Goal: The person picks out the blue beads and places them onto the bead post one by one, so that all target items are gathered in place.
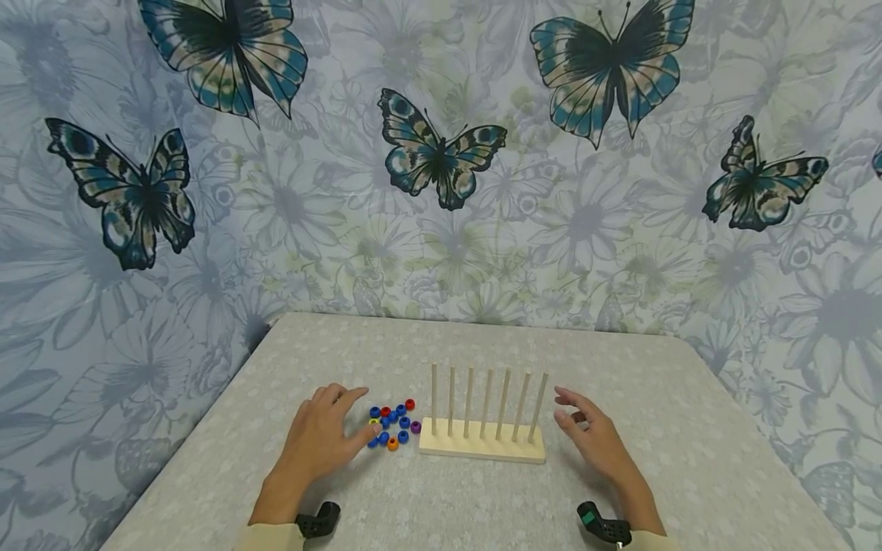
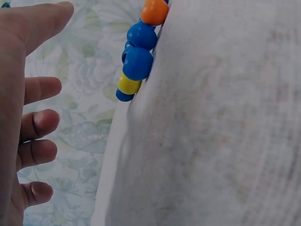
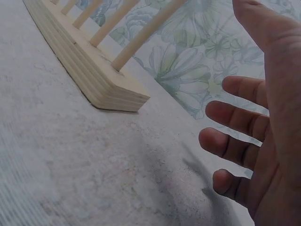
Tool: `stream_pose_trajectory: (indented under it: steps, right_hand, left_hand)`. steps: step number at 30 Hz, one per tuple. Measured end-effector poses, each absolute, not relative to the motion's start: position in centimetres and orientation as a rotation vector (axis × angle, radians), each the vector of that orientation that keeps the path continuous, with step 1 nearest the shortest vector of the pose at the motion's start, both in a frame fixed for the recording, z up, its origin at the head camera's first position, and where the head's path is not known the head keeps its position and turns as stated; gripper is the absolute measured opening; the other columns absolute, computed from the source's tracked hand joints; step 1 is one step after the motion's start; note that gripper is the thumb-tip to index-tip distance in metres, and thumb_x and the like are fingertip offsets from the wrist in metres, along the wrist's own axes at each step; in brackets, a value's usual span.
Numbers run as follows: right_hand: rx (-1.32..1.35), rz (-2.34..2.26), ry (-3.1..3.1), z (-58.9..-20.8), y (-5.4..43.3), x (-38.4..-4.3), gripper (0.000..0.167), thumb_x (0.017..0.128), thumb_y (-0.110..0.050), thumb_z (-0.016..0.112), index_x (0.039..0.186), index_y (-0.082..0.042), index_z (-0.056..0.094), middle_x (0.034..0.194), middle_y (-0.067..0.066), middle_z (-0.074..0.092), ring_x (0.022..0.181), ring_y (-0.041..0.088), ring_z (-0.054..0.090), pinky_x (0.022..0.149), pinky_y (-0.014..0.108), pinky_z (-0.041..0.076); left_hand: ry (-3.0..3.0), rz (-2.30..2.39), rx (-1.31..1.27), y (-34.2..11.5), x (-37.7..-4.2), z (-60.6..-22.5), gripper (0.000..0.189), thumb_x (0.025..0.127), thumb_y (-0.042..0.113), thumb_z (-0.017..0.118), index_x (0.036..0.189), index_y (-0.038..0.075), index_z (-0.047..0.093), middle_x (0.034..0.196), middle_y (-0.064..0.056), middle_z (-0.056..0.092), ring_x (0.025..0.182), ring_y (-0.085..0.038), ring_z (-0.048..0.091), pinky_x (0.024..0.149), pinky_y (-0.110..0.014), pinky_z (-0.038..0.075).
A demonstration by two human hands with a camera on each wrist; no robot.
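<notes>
Several round beads lie in a loose cluster on the table, mostly blue ones (image 1: 403,437), with red (image 1: 409,404), orange (image 1: 393,444), purple (image 1: 416,427) and yellow among them. My left hand (image 1: 320,432) hovers just left of the beads, thumb and fingers spread, with nothing in it. From the left wrist view, an orange bead (image 2: 154,12) and a yellow bead (image 2: 129,84) show among blue ones, apart from the fingers. A pale wooden peg stand (image 1: 482,442) with a row of upright pegs stands right of the beads. Beside its right end, my right hand (image 1: 592,436) holds nothing, fingers loosely bent.
A light patterned cloth covers the table (image 1: 482,505). Behind it rises a wall (image 1: 441,260) with a floral print and large butterflies. Each wrist wears a black strap device, the left one (image 1: 319,520) and the right one (image 1: 603,524).
</notes>
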State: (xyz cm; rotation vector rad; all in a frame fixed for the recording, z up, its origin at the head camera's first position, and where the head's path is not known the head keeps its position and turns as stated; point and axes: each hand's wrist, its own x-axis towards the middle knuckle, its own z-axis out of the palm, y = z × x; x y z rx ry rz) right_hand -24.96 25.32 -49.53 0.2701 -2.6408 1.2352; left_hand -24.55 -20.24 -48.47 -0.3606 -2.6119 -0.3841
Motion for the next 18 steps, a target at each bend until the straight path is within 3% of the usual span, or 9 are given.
stream_pose_trajectory:
  steps: [18]
  right_hand:
    - [0.352, 1.460, -2.690, -49.6, 24.8, -24.7, 0.052, 0.090, -0.036, 0.075, 0.138, -0.021, 0.058, 0.129, 0.011, 0.065, 0.081, 0.012, 0.056, 0.068, 0.024, 0.047]
  left_hand:
    - [-2.627, -0.570, -0.449, -18.4, -24.3, -48.3, 0.056, 0.080, 0.049, 0.081, 0.127, 0.022, 0.068, 0.104, 0.003, 0.065, 0.085, -0.007, 0.048, 0.073, -0.032, 0.042]
